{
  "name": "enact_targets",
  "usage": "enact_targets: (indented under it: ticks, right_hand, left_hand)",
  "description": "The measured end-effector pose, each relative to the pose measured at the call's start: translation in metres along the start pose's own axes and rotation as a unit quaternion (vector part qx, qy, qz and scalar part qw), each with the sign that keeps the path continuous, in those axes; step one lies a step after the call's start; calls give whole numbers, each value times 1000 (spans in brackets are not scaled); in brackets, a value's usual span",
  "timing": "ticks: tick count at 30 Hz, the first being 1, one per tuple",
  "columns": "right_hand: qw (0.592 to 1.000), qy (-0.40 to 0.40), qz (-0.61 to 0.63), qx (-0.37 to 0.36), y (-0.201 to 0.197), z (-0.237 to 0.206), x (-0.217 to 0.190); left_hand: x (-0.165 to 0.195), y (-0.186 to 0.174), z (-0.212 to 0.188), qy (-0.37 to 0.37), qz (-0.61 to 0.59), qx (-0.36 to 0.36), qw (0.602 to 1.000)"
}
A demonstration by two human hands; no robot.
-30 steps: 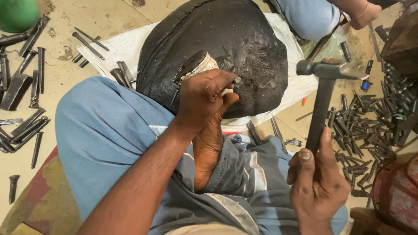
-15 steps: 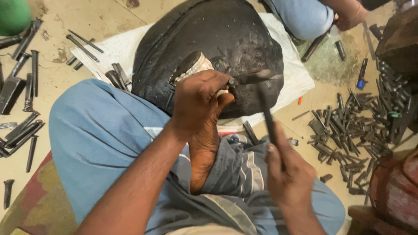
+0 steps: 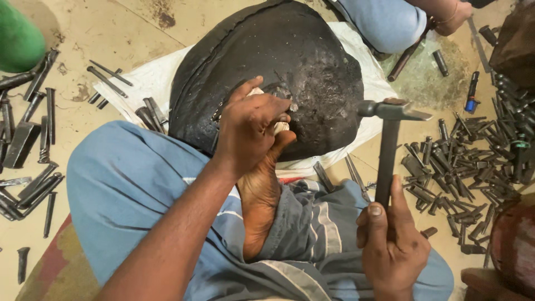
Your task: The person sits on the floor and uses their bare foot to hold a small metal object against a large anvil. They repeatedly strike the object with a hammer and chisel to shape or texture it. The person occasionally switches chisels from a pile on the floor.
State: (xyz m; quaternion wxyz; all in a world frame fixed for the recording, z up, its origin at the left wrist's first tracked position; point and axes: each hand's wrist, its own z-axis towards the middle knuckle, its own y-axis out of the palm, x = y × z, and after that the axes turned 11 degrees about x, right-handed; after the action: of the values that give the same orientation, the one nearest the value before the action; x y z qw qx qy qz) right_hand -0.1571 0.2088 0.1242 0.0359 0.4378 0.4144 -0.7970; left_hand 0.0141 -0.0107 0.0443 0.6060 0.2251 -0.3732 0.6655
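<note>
While a small pale piece (image 3: 278, 126) is being pinned against the black dome (image 3: 301, 67) by the clenched left hand (image 3: 251, 125), a hammer (image 3: 388, 139) is being gripped raised by the right hand (image 3: 393, 245); denting appears partial.

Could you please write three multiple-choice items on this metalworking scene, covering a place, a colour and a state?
1. Where is the loose heap of small dark metal punches? A on the domed piece; B on the floor by the right hand; C in a box.
2. What colour is the large domed metal piece? A black; B white; C red.
3. How is the steel-headed hammer? A lying flat; B gripped in the right hand, head raised; C in the left hand.

B: scattered on floor. A: dark surface. B: fingers wrap handle.
</note>
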Motion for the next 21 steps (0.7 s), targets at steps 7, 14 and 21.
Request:
enact_targets:
  ticks: [7,14,21]
  right_hand:
    - [999,-27,-24,-9,2,1,2]
    - [1000,-14,-6,-8,3,3,-5]
    - [1000,-10,24,5,-1,2,-2]
  left_hand:
    - [0,4,-4,-1,-4,16,1000]
    - [1,2,-3,9,6,3,1000]
    - [2,0,-1,1,3,-12,1000]
